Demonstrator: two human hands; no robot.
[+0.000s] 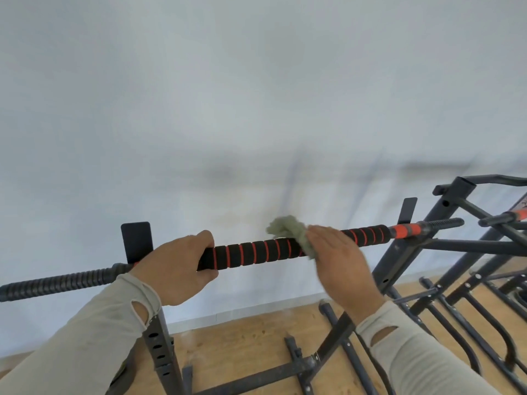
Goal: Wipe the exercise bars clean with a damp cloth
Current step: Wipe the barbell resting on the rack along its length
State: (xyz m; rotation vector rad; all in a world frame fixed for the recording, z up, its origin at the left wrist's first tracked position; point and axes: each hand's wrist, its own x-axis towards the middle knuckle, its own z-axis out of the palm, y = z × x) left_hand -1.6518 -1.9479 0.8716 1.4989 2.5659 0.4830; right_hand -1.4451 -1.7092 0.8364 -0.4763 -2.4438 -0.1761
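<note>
L hand [174, 269] clenches foam bar [256, 252]; R hand [339, 260] presses cloth [288, 232] mid-bar, fingers flat. Right half & other bars [502, 218] prob. left.

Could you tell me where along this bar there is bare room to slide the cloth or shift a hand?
The foam grip lies bare between the left hand and the cloth under the right hand. Foam also shows bare from the right hand to the orange section. The right end is crowded, close to the black frame.
</note>
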